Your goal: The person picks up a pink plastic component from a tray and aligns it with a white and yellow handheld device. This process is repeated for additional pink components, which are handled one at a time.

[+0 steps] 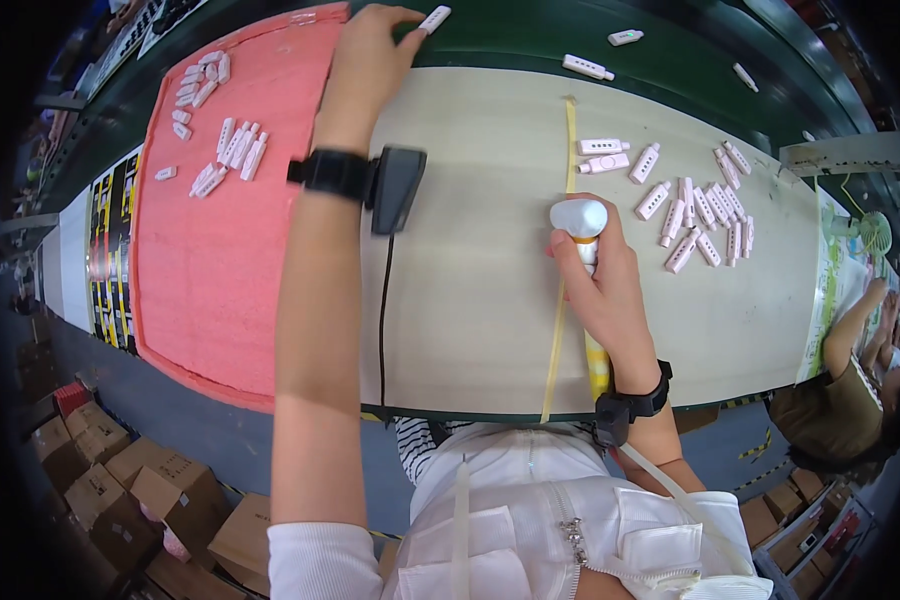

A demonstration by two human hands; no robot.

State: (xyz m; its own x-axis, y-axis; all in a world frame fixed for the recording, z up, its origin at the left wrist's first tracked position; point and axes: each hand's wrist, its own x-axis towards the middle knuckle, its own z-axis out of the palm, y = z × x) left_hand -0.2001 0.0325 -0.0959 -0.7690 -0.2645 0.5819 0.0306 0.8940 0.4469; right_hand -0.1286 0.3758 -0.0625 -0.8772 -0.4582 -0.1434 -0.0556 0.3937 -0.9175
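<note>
My left hand [378, 50] reaches far forward over the edge of the dark green belt. Its thumb and fingers pinch one small pale pink stick-shaped device [435, 20] with dark marks on its face. My right hand [610, 285] is wrapped round a white handheld tool [578, 218] with a rounded head and an orange ring, above the beige table mat [470, 250]. Several similar pale pink devices [707, 205] lie loosely grouped to the right of that hand. More of them [238, 148] rest on the pink foam sheet [210, 280] at left.
Single pink devices [588, 67] are scattered along the green belt [510, 40] at the far side. Yellow tape [558, 350] runs down the mat. A co-worker [835, 400] sits at the right beside a small green fan [875, 233]. Cardboard boxes [185, 490] stand on the floor at lower left.
</note>
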